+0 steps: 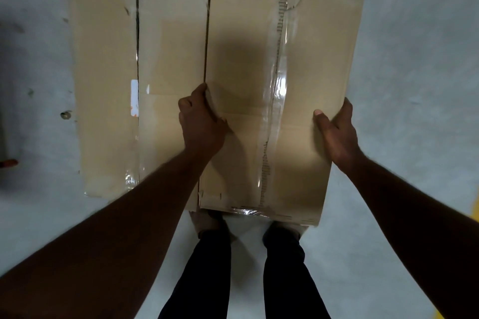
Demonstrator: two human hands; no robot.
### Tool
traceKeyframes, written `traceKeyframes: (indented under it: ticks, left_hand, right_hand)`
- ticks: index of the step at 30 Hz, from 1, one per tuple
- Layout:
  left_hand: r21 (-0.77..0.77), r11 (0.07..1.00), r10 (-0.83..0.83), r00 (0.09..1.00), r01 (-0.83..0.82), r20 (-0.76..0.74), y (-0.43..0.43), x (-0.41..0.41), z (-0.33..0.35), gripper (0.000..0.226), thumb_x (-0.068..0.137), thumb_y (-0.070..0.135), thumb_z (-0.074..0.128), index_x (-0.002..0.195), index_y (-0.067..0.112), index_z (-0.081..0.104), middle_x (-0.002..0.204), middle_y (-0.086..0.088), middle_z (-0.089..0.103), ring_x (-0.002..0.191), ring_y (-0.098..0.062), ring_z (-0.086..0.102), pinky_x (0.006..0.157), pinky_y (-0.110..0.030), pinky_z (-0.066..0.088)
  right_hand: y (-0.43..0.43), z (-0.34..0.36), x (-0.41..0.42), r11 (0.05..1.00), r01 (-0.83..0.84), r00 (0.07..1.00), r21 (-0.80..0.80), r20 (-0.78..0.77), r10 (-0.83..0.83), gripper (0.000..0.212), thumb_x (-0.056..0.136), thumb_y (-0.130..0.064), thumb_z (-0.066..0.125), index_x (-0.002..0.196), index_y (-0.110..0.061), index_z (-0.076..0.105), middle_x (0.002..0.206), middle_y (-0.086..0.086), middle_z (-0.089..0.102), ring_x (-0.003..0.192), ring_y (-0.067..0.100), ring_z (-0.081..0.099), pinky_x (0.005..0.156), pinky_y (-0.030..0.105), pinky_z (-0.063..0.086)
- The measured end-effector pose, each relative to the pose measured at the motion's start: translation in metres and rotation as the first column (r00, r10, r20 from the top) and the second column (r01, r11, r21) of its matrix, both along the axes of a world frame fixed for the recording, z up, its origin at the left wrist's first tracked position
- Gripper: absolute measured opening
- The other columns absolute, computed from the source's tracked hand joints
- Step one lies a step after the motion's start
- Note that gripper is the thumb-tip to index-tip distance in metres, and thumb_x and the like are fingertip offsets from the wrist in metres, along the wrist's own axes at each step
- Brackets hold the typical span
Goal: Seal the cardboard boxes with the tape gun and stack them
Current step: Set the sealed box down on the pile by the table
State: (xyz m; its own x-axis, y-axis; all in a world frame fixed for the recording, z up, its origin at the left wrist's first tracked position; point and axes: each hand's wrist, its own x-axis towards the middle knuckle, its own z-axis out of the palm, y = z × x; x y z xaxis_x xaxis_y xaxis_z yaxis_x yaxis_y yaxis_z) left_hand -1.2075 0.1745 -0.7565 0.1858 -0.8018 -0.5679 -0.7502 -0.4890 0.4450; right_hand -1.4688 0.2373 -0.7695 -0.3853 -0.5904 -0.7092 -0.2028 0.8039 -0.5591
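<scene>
Hands [201, 122] [337, 132] grip taped box [241, 72] over grey, perhaps concrete, floor [414, 59].

Between our left hand [202, 122] and right hand [337, 132] we see a matt brown cardboard box [241, 59] crossed by glossy, wrinkled clear plastic tape [281, 80]; left of the grip, a second box [103, 72], equally matt; beyond, dull grey floor [414, 59].

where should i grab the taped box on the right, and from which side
Grip the taped box by its two long side edges, one hand from each side, as the left hand and right hand do. Its top is broad and flat; the tape seam gives no hold. The second box lies close on its left, so fingers slip into that gap.
</scene>
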Motion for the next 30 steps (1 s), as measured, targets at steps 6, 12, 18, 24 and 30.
traceKeyframes:
  ticks: [6, 12, 18, 24, 30]
  left_hand:
    - [0.024, 0.998, -0.067, 0.998, 0.066, 0.013, 0.0, 0.0, 0.007, 0.09, 0.076, 0.016, 0.082, 0.152, 0.021, 0.033, 0.142, -0.014, 0.036, 0.128, -0.036, 0.043, 0.109, -0.048, 0.043]
    - [0.03, 0.962, -0.271, 0.962, 0.272, -0.017, 0.024, 0.001, 0.051, 0.085, 0.086, 0.009, 0.071, 0.157, 0.012, 0.025, 0.15, -0.02, 0.035, 0.135, -0.034, 0.039, 0.107, -0.036, 0.038]
    - [0.047, 0.975, -0.213, 0.976, 0.215, -0.051, 0.051, -0.01, 0.14, 0.082, 0.086, 0.015, 0.074, 0.155, 0.009, 0.028, 0.14, -0.019, 0.046, 0.125, -0.029, 0.046, 0.099, -0.025, 0.036]
    - [0.106, 0.987, -0.109, 0.983, 0.125, -0.145, 0.086, -0.003, 0.274, 0.079, 0.084, 0.019, 0.078, 0.151, 0.016, 0.038, 0.149, -0.015, 0.044, 0.132, -0.03, 0.049, 0.108, -0.042, 0.045]
    - [0.045, 0.998, 0.052, 0.976, -0.044, -0.211, 0.134, 0.031, 0.419, 0.068, 0.087, 0.018, 0.078, 0.147, 0.018, 0.046, 0.148, -0.008, 0.048, 0.124, -0.023, 0.055, 0.101, -0.034, 0.047]
  right_hand:
    - [-0.004, 0.008, -0.002, 0.994, -0.049, 0.999, 0.093, -0.007, 0.05, 0.067, 0.102, -0.037, 0.06, 0.153, -0.012, 0.024, 0.145, 0.01, 0.051, 0.131, 0.03, 0.052, 0.11, 0.043, 0.044]
    - [-0.008, 0.057, 0.015, 0.97, -0.153, 0.978, 0.19, -0.109, 0.176, 0.068, 0.097, -0.036, 0.065, 0.146, -0.001, 0.033, 0.144, 0.02, 0.046, 0.128, 0.037, 0.053, 0.1, 0.04, 0.049]
    - [-0.009, 0.162, 0.037, 0.917, -0.386, 0.911, 0.106, -0.113, 0.396, 0.061, 0.098, -0.028, 0.062, 0.148, -0.001, 0.039, 0.14, 0.018, 0.057, 0.128, 0.034, 0.056, 0.085, 0.025, 0.037]
    - [0.029, 0.295, 0.062, 0.871, -0.488, 0.869, 0.048, -0.069, 0.49, 0.053, 0.098, -0.029, 0.062, 0.142, -0.005, 0.045, 0.136, 0.015, 0.061, 0.125, 0.032, 0.056, 0.087, 0.027, 0.038]
    - [0.082, 0.416, 0.104, 0.805, -0.593, 0.805, -0.018, -0.061, 0.591, 0.054, 0.099, -0.029, 0.061, 0.143, -0.003, 0.045, 0.137, 0.017, 0.059, 0.128, 0.033, 0.054, 0.093, 0.03, 0.039]
